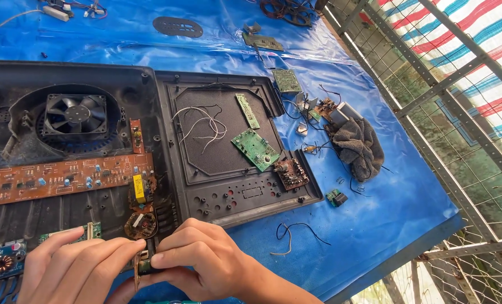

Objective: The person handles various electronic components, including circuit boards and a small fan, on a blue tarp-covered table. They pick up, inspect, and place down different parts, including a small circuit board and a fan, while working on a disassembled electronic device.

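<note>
Fingers (128,247) of the left hand (71,270) and right hand (197,256) pinch a small brown circuit board with a green part (142,266) together, at the near edge of the blue tarp (375,208), just beside the black plastic casing (121,79).

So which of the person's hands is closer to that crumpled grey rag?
The right hand. It is at the bottom centre, below and left of the grey rag. The left hand is further left, at the bottom corner. Both pinch a small circuit board.
</note>
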